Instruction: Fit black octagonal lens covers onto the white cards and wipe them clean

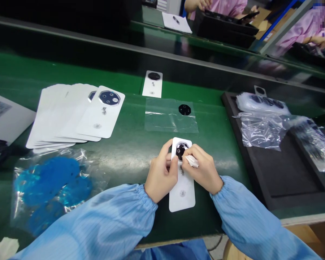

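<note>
A white phone back panel with a dark camera area at its top end lies in front of me at the table's near side. My left hand grips its left edge, with thumb and fingers closed at the camera end. My right hand is closed on a folded white wipe, its fingertips at the right side of the camera area and partly covering it. Behind the panel lies a clear plastic bag with a black octagonal camera cover on its right part.
A fanned stack of white back panels lies at left, above a bag of blue film pieces. One more panel lies at the back. At right, a black tray bears bagged parts. Co-workers in pink sit beyond the ledge.
</note>
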`<action>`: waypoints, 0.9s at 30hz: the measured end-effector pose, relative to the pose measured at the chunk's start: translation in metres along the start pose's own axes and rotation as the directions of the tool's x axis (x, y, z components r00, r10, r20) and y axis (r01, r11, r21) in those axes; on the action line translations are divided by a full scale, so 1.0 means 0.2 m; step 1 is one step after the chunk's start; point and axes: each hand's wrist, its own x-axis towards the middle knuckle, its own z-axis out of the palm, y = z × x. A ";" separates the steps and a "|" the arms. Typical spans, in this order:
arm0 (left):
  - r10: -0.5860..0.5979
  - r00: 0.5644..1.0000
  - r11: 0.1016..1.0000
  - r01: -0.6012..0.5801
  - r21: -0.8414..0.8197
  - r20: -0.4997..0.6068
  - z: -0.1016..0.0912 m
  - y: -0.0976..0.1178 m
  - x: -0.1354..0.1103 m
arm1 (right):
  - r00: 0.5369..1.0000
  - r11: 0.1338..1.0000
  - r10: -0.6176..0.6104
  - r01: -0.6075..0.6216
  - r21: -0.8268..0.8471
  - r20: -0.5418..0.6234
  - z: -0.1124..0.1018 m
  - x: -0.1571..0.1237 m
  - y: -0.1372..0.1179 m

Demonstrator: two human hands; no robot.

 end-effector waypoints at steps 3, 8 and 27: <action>0.007 1.000 1.000 -0.007 -0.003 0.001 0.00 0.00 0.00 | 1.000 1.000 -0.011 0.011 0.012 0.013 0.00 0.00 0.00; 0.009 1.000 1.000 -0.009 0.004 0.000 0.00 0.00 0.00 | 1.000 1.000 -0.013 0.013 0.018 0.013 0.00 0.01 0.00; 0.020 1.000 0.999 -0.020 -0.027 0.008 0.00 0.00 0.00 | 0.997 0.980 0.083 -0.082 0.181 0.003 -0.01 0.01 0.00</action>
